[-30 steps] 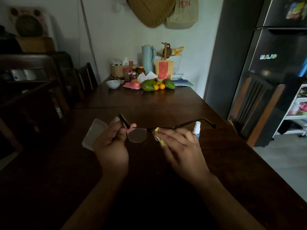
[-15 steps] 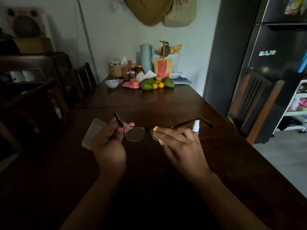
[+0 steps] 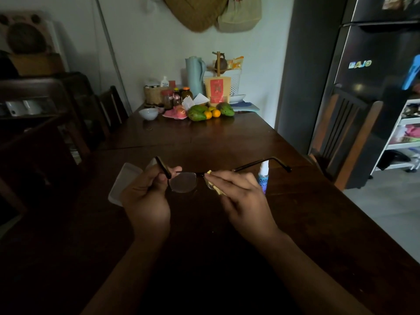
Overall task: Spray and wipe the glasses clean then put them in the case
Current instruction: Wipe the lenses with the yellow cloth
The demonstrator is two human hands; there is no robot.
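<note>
Thin dark-framed glasses hang above the dark wooden table, temples spread outward. My left hand pinches the frame at its left hinge. My right hand pinches a yellow cloth round the right lens, which the cloth and fingers hide. The left lens is bare and see-through. A small white-capped spray bottle stands on the table just behind my right hand. A pale open case lies on the table behind my left hand, partly hidden.
At the table's far end stand a white bowl, jars, a light-blue jug and green and orange fruit. A wooden chair and a dark fridge are on the right, dark chairs on the left.
The glasses and both hands have stayed almost in place. My right fingers have shifted a little over the cloth on the right lens.
</note>
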